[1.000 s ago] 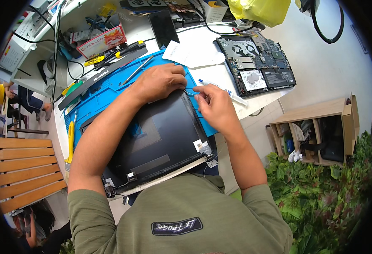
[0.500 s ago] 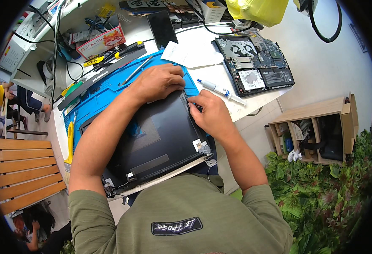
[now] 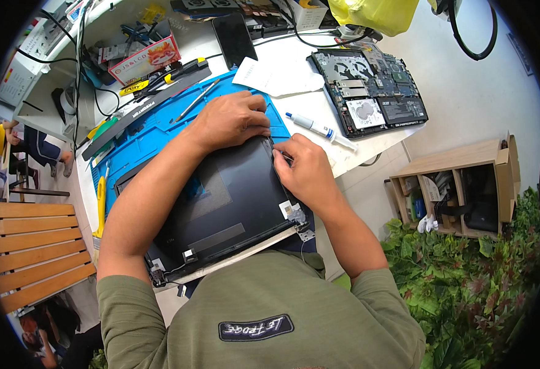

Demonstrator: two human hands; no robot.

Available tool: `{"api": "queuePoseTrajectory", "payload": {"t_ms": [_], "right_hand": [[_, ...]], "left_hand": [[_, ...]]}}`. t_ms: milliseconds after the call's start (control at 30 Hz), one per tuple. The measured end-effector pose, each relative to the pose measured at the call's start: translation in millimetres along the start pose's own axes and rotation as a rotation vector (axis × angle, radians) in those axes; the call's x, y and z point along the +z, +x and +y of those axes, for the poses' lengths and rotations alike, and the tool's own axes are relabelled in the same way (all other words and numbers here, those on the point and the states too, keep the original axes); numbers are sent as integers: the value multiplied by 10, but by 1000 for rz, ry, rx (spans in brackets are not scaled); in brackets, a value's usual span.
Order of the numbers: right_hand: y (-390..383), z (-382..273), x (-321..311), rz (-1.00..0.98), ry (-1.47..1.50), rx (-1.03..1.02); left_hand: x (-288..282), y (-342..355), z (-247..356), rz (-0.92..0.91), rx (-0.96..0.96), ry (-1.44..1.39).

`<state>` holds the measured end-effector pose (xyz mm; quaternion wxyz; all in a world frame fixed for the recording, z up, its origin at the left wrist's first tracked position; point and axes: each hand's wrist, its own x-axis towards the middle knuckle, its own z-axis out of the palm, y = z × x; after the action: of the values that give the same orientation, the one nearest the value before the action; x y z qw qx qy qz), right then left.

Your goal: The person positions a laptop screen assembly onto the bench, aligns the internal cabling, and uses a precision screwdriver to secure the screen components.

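Black lid [image 3: 251,178] edge apparently being worked | left hand [image 3: 245,118] curled, right hand [image 3: 299,161] half-curled; holds untellable | steady lid likely needed

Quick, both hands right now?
Left hand: curled at the black panel, grip hidden.
Right hand: thumb and fingers close together at its right edge, hold unclear.

A white table [image 3: 310,107] bears a phone [image 3: 233,40], paper [image 3: 276,77], syringe [image 3: 319,129], opened laptop base [image 3: 374,92] and blue mat [image 3: 276,117].
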<state>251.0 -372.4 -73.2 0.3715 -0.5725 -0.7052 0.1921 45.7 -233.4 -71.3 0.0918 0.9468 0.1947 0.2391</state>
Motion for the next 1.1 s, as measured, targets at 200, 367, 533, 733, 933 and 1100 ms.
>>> {"api": "queuePoseTrajectory", "payload": {"t_ms": [200, 367, 533, 733, 933, 1100], "right_hand": [[-254, -55, -16, -7, -60, -73], [-302, -52, 2, 37, -70, -85], [-254, -16, 37, 66, -113, -61], [-225, 57, 116, 133, -79, -55], [-220, 33, 155, 158, -36, 3], [-234, 37, 156, 157, -52, 6]], "left_hand": [[10, -12, 80, 2, -72, 19], [-10, -21, 129, 0, -101, 13], [-20, -27, 149, -3, -124, 5], [-11, -26, 156, -10, -140, -17], [-49, -28, 134, -24, -113, -52], [-35, -14, 173, -19, -117, 1]]}}
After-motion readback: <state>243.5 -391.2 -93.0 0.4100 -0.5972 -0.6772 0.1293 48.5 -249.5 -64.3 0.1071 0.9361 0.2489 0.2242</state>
